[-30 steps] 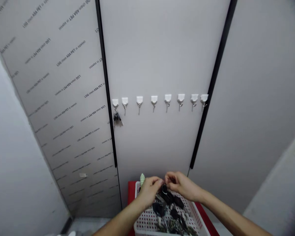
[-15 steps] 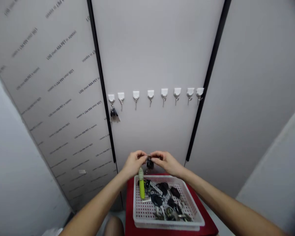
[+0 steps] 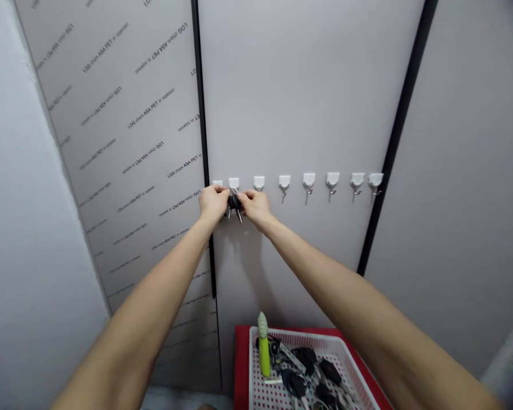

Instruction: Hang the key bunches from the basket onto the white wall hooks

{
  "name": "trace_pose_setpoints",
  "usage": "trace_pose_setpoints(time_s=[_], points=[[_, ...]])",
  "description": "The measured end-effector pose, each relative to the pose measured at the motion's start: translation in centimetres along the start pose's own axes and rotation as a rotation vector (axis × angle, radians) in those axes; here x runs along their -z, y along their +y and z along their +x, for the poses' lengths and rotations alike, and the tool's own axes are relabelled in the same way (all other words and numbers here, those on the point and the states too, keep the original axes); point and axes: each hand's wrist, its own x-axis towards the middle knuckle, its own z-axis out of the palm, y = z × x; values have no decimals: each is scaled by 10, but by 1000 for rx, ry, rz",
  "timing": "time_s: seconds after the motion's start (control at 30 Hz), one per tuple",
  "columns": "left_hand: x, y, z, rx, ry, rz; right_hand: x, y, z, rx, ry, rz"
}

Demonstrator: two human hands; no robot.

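Key bunch [image 3: 234,204], with black heads and metal blades pointing down, is positioned directly below the base of the second hook [image 3: 233,183], counted from the left. Half a second earlier, the same position showed only the bare hook, and the bunch was well below it, held just above the white basket [image 3: 299,334]. Both arms are now extended upward to hook level.

Left hand [image 3: 214,203]: located lower left of the second hook; thumb and fingers pinched at the top of the bunch. It covers the area under the first hook [image 3: 218,183], immediately left of the second hook, where another bunch was visible earlier.

Right hand [image 3: 256,208]: located lower right of the second hook; thumb and fingertips pinched at the opposite side of the same bunch. It partly covers the third hook [image 3: 259,182], the nearest one to the right of the second hook.

Status: judged from the position, the lift is complete and the bunch is at the mounting point. The fingers obscure the top of the bunch; whether it is engaged with the second hook cannot be told. The basket, far below and to the right of the second hook, still contains loose keys [image 3: 294,382] and a green-yellow item [image 3: 264,357]
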Motion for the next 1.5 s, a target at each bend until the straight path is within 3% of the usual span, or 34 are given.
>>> trace_pose_setpoints(time_s=[0.17,0.27,0.4,0.47,0.53,0.63,0.7,0.83,1.0,1.13,1.2,1.33,1.43,1.5], points=[[-5,-3,5,-87,-44,241,-8,8,10,-37,38,-275],[-2,-5,-4,-200,-80,312,-7,18,5,-22,5,-300],[8,-17,-34,-297,-29,285,15,35,-20,27,-53,-238],[8,-29,-62,-309,-73,238,35,51,-46,46,-151,-246],[4,-45,-99,-307,-219,200,58,73,-82,9,-337,-304],[-13,-68,-163,-320,-541,163,92,111,-146,-124,-649,-455],[-29,-78,-202,-364,-746,162,110,135,-183,-203,-786,-593],[-59,-80,-248,-492,-1031,231,130,163,-224,-224,-855,-880],[-75,-82,-265,-555,-1198,376,126,170,-231,-156,-866,-965],[-71,-91,-271,-539,-1239,374,122,176,-228,-186,-867,-930],[-70,-94,-271,-456,-1217,304,124,176,-224,-204,-837,-818],[-72,-90,-262,-132,-1030,63,132,160,-207,-301,-706,-506],[-76,-80,-250,-27,-901,-108,133,141,-191,-391,-661,-271],[-77,-74,-241,26,-890,-225,130,129,-182,-452,-640,-131]])
